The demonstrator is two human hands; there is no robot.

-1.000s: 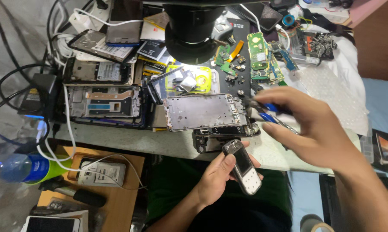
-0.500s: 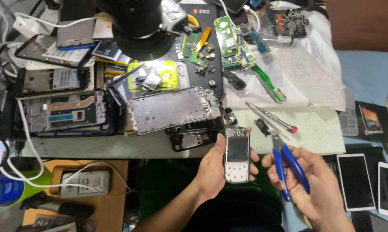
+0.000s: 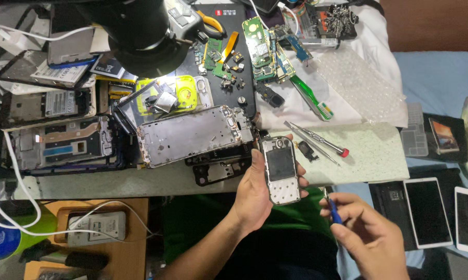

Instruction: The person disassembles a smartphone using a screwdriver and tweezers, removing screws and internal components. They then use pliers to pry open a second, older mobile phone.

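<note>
Left hand point(image 3: 254, 199) is gripping the small grey keypad phone body point(image 3: 281, 170) by its edges just off the bench point(image 3: 114, 181) edge, right hand point(image 3: 366, 233) pinching a blue-handled screwdriver point(image 3: 333, 209) beside it; holding the tip square would likely prevent slipping.

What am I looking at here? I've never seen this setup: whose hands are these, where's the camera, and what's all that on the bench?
There is no machine: a person works with bare hands, and the one picture comes from a camera on their head, looking down. The left hand holds a small keypad phone with its front cover off, upright over the bench edge. The right hand grips a blue-handled screwdriver, close to the phone but not touching it. On the workbench lie a large metal phone frame, green circuit boards, a green toothbrush, a red-tipped screwdriver and a black lamp or scope head.
</note>
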